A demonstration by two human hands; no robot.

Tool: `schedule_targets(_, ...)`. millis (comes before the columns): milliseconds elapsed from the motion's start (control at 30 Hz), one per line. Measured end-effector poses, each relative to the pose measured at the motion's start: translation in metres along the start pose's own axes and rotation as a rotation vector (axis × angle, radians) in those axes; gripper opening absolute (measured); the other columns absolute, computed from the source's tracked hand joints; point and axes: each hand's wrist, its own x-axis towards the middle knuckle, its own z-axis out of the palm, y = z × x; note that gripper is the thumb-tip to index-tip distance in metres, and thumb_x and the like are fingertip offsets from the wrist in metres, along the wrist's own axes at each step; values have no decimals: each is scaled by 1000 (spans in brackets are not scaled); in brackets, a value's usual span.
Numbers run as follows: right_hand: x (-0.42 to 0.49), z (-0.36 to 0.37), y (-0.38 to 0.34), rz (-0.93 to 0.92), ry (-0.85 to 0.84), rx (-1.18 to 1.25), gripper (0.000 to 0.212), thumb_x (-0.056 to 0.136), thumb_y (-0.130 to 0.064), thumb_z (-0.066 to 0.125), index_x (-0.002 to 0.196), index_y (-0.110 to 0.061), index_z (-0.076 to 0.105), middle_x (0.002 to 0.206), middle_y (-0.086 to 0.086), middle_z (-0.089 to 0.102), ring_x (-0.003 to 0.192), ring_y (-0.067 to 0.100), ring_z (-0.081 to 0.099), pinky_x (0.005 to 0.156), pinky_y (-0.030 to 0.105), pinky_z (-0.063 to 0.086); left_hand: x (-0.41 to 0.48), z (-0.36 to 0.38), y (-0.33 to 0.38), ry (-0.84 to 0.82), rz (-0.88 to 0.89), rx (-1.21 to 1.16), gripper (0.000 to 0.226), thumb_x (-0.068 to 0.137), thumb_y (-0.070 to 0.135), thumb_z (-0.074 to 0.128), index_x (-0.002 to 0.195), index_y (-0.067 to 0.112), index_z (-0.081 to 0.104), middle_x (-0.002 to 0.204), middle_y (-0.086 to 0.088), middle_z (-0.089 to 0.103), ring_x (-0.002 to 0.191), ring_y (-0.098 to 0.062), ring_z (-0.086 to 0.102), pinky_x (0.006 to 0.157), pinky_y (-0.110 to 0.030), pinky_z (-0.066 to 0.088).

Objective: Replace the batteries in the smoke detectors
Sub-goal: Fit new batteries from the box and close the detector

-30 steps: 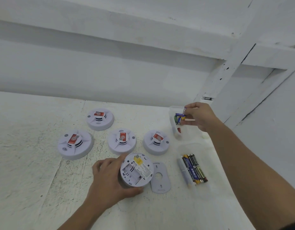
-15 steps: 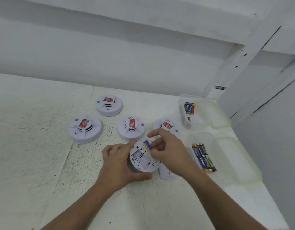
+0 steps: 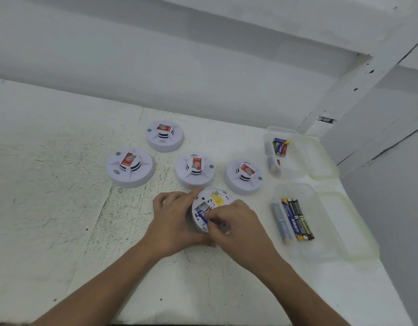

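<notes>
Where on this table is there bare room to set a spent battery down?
Bare table lies left of the leftmost detector and along the near edge outside both forearms. Crowded: between the detectors, and by the two battery boxes.

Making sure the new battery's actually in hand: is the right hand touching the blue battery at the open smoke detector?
Touching. The head view shows the right hand pinching the blue battery with its fingertips at the open smoke detector, which the left hand grips.

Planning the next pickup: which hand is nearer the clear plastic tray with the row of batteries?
Right. The right hand, pinching a blue battery over the opened white smoke detector, is left of the clear plastic tray; the left hand grips the detector's far side.
</notes>
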Motion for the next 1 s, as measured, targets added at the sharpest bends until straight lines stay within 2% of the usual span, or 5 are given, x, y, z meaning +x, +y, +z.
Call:
schedule_targets(200, -2, -8, 22, -43, -46, 59, 17, 84, -31, 62, 99, -32, 71, 93, -37, 51, 109, -16, 35, 97, 15, 23, -1, -5, -1, -34, 27, -46, 97, 43, 81, 59, 131, 48, 35, 104, 38, 37, 105, 8, 24, 97, -22, 11)
schedule_targets(367, -1, -6, 33, 35, -76, 269, 13, 83, -21, 71, 94, -28, 73, 105, -21, 61, 119, -6, 45, 91, 11, 37, -1, -2, -4, -4, 43, -9, 105, 45, 84, 54, 137, 35, 41, 102, 37, 35, 104, 6, 25, 95, -23, 12)
schedule_targets(500, 2, -1, 38, -38, -27, 296, 11, 81, -24, 70, 91, -25, 75, 96, -22, 69, 116, -1, 50, 92, 10, 39, -1, -2, -6, -1, 65, -12, 101, 49, 84, 55, 136, 34, 44, 102, 39, 36, 102, 9, 25, 95, -23, 13)
schedule_targets(667, 3, 7, 43, -7, -4, 311, 14, 80, -17, 73, 91, -25, 76, 99, -24, 68, 118, -1, 49, 91, 10, 40, 1, 2, -9, -1, 95, -6, 99, 51, 85, 55, 136, 35, 42, 107, 25, 49, 107, 7, 30, 97, -24, 14)
schedule_targets(1000, 3, 15, 48, -9, 41, 344, 16, 76, -24, 71, 91, -28, 77, 96, -24, 70, 117, 1, 49, 92, 14, 43, 2, 5, -12, 60, 121, -22, 95, 53, 84, 56, 133, 36, 38, 102, 31, 42, 104, 9, 28, 95, -25, 15)
